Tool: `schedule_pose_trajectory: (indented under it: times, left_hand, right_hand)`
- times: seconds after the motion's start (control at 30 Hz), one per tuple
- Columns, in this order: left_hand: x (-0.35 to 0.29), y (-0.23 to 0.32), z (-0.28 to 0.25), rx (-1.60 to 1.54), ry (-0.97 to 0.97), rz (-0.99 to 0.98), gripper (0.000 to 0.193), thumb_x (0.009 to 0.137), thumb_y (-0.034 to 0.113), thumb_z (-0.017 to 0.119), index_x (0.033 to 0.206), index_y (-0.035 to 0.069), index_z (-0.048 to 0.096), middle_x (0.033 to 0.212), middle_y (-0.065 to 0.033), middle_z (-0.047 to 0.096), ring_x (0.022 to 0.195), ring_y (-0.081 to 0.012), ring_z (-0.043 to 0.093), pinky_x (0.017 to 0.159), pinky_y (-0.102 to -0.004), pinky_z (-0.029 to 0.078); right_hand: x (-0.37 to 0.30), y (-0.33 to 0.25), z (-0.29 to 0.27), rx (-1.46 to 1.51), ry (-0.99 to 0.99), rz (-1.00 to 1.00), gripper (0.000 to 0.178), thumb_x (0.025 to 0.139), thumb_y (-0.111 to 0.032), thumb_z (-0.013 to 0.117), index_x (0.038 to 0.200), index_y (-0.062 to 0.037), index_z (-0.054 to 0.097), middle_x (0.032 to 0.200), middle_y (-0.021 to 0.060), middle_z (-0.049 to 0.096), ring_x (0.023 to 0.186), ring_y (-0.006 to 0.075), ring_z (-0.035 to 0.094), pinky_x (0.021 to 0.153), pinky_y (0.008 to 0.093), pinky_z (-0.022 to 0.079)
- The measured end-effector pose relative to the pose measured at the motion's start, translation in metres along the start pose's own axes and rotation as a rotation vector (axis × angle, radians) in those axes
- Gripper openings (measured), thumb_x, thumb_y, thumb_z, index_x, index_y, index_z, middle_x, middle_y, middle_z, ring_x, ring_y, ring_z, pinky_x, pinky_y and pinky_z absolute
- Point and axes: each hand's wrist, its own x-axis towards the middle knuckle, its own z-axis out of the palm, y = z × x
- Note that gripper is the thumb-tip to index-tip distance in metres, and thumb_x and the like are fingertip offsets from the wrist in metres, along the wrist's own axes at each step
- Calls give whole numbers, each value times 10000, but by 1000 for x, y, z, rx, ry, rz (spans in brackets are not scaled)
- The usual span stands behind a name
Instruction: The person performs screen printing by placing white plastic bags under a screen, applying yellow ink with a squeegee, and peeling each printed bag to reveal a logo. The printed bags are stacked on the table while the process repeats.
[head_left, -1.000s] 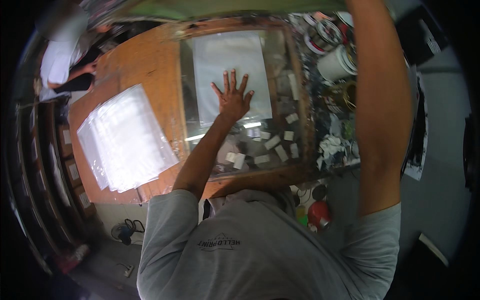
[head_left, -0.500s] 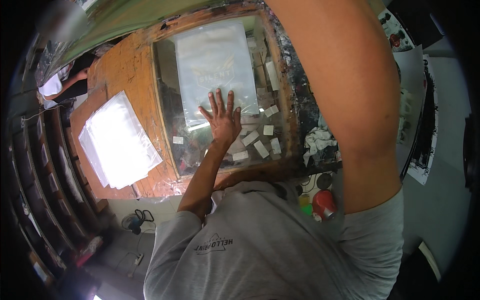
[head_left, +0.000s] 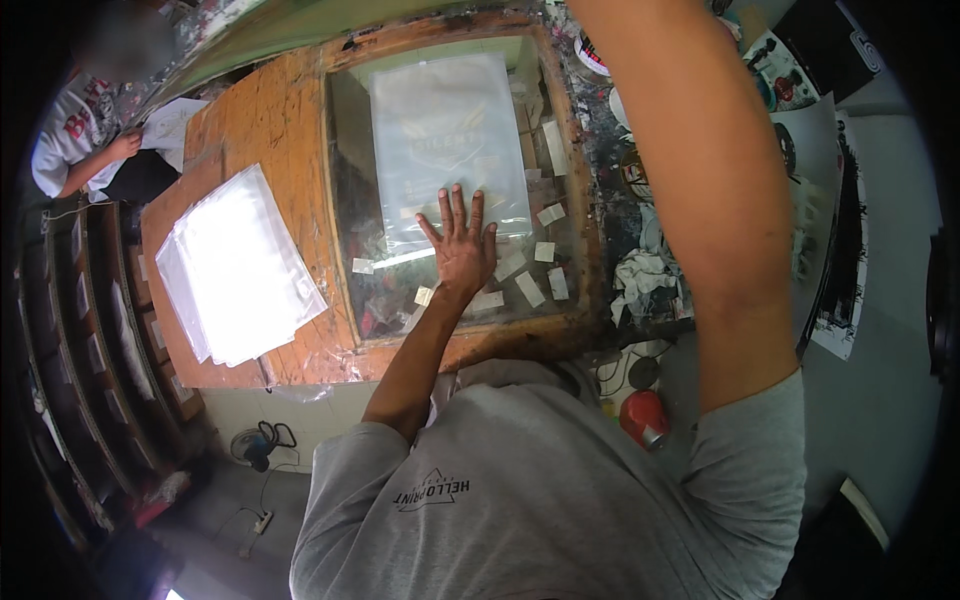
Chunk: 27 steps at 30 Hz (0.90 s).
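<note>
My left hand point(head_left: 463, 255) lies flat with its fingers spread on the lower part of a translucent plastic bag point(head_left: 445, 105). A pale printed emblem shows on the bag, just beyond my fingertips. The bag rests on a glass pane point(head_left: 350, 190) set into a wooden worktable point(head_left: 245, 125). Small pale slips, such as this one point(head_left: 529, 289), are scattered at the pane's near and right parts. My right arm point(head_left: 700, 170) is raised and reaches forward past the top edge, so the right hand is out of sight.
A fanned stack of plastic bags point(head_left: 235, 275) lies on the wood to the left. Crumpled white rag point(head_left: 643, 280) sits on the paint-stained right side. At the far left is another person point(head_left: 85, 150) near slatted racks point(head_left: 95, 370). A red container point(head_left: 643, 417) stands below the table.
The view has shifted slightly, and the other person at the far left now shows more. My left hand stays flat on the bag; my right arm is still raised.
</note>
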Motion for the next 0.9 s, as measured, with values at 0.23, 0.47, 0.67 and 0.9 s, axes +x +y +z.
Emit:
schedule_pose_trajectory:
  times: [0.23,0.47,0.67,0.9]
  left_hand:
    - [0,2,-4,8,-50,-17,633,1052,340,531,1612,108,349,1716,-207,169,1601,-416,85,1179,-776,11]
    - [-6,-5,-13,-58,22,-105,652,1062,350,512,1622,79,314,1723,-207,143,1611,-386,52,1185,-765,-8]
    - [1,16,-135,-849,223,-126,657,1066,264,577,1608,15,302,1638,-249,360,1544,-388,315,1254,-546,184]
    - [-75,-4,-155,-2277,148,-1042,486,1005,332,662,1354,50,475,1346,-176,501,1355,-365,472,1154,-584,403]
  right_hand:
    - [-10,-13,-4,-72,-127,104,795,1077,-597,382,868,80,743,930,300,734,961,402,729,968,531,552]
    - [-22,-21,-10,-39,-43,12,699,1012,-549,559,1170,115,706,1072,345,721,1059,423,715,929,512,564]
    - [-101,-19,54,-25,149,-28,651,915,-610,673,1164,-10,709,1075,185,683,1047,360,631,976,464,426]
    - [-225,2,182,127,-22,128,328,878,-196,770,1162,-61,678,978,147,609,1008,351,581,924,488,378]
